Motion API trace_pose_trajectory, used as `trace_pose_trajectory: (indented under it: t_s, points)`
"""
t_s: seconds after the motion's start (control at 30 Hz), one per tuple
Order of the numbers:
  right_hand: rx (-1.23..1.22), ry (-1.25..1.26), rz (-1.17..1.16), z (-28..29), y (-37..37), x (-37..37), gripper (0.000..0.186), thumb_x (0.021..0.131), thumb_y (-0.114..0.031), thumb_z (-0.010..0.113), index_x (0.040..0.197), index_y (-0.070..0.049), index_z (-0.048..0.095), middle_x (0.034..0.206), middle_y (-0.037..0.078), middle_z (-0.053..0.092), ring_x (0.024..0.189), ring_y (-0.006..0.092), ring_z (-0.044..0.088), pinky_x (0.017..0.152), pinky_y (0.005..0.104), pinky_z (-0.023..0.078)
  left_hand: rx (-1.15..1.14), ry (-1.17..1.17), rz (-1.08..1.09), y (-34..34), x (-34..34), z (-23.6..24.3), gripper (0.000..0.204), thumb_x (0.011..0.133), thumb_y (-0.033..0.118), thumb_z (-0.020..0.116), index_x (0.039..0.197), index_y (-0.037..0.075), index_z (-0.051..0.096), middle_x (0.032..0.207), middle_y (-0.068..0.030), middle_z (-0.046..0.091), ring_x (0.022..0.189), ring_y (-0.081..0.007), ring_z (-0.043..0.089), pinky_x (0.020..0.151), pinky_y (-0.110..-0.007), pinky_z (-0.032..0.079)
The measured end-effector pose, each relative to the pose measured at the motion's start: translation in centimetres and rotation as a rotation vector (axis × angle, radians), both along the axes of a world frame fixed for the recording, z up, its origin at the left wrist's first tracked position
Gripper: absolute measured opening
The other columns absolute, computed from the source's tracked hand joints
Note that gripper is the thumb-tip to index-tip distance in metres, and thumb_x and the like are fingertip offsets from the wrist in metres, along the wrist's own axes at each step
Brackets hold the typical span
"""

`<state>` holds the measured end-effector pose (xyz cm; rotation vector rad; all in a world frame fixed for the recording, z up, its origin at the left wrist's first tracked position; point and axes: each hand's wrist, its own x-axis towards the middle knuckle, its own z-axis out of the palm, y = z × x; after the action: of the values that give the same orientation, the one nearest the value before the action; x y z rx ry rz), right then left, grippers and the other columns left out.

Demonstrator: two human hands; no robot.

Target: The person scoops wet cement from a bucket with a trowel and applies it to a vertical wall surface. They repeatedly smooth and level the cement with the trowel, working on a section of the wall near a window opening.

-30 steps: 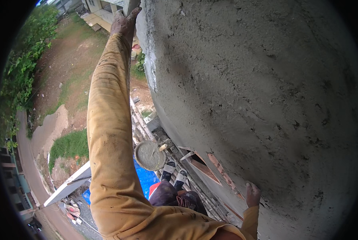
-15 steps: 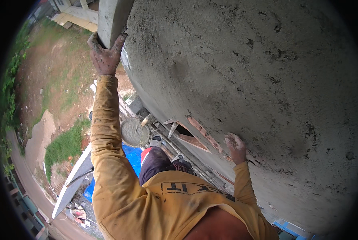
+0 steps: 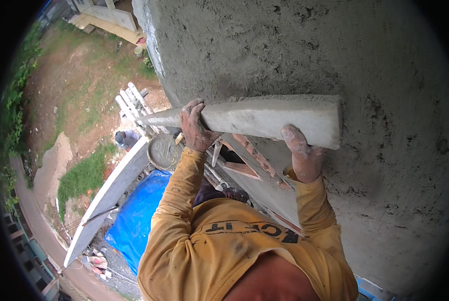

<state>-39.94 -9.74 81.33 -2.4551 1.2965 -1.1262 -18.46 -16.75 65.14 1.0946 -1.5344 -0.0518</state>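
Observation:
I hold a long, pale, mortar-smeared straightedge horizontally against the grey plastered wall. My left hand grips it left of centre, fingers over its upper edge. My right hand is closed on the lower edge near the right end, thumb lying on the face. The plaster is rough and pitted above and right of it. Beneath the straightedge the wall has an opening with bare reddish edges. A round pan of wet mortar sits below my left hand.
Pale poles and narrow scaffolding lie below. A person is bent over down on the left. A pale ledge, a blue tarp, a dirt yard with grass, a road and a building porch are further down.
The straightedge has come down from upright at the upper left to lie across the wall. My left hand moved down and right with it; my right hand rose from the wall and took hold of it.

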Motion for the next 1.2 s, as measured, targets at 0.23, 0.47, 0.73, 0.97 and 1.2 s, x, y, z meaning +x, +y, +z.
trace_pose_trajectory:
  t_s: [0.23,0.47,0.73,0.97,1.2]
  points:
    - [0.064,0.101,-0.22,-7.4,6.5,-7.5,0.024,0.083,-0.01,0.058,0.105,-0.004,0.053,0.103,0.004,0.057,0.089,0.0188,0.056,0.079,0.0352,0.048,1.061,1.489,-0.22,3.4,5.5,-18.9,0.094,0.078,0.071,0.044,0.14,0.004,0.024,0.139,-0.017,0.034,0.127,-0.037,0.034,0.102,-0.048,0.031]
    - [0.32,-0.862,0.014,-8.4,12.4,-9.2,0.036,0.086,-0.026,0.054,0.114,-0.004,0.047,0.113,0.006,0.052,0.1,0.0227,0.052,0.084,0.0394,0.045,0.8,1.937,-0.066,1.3,2.7,-22.5,0.055,0.082,0.054,0.049,0.114,0.01,0.047,0.107,-0.0119,0.053,0.098,-0.0307,0.052,0.087,-0.047,0.043]
    - [0.114,-1.018,0.116,-0.4,22.2,-16.9,0.061,0.083,-0.047,0.057,0.12,0.0,0.045,0.12,0.014,0.049,0.107,0.0286,0.05,0.087,0.0432,0.042,0.521,1.804,-0.508,2.2,-3.6,-2.9,0.078,0.082,0.063,0.047,0.135,0.009,0.032,0.132,-0.013,0.042,0.114,-0.0297,0.046,0.1,-0.042,0.035]
    - [-0.567,-1.289,-0.423,0.0,31.2,-22.9,0.069,0.078,-0.043,0.063,0.131,-0.004,0.04,0.132,0.016,0.044,0.118,0.0335,0.044,0.1,0.0483,0.035,0.518,1.607,-0.559,-10.0,3.8,0.7,0.072,0.081,0.055,0.056,0.121,-0.002,0.043,0.11,-0.0151,0.055,0.096,-0.026,0.055,0.085,-0.038,0.046]
    - [-0.547,-1.513,-1.176,0.5,33.3,-23.5,0.066,0.086,-0.054,0.047,0.13,-0.005,0.041,0.122,0.015,0.049,0.112,0.0309,0.047,0.097,0.0421,0.036,0.502,1.595,-0.429,-1.8,-9.8,8.5,0.038,0.083,0.033,0.059,0.098,-0.001,0.051,0.092,-0.0103,0.054,0.082,-0.02,0.056,0.073,-0.032,0.048]
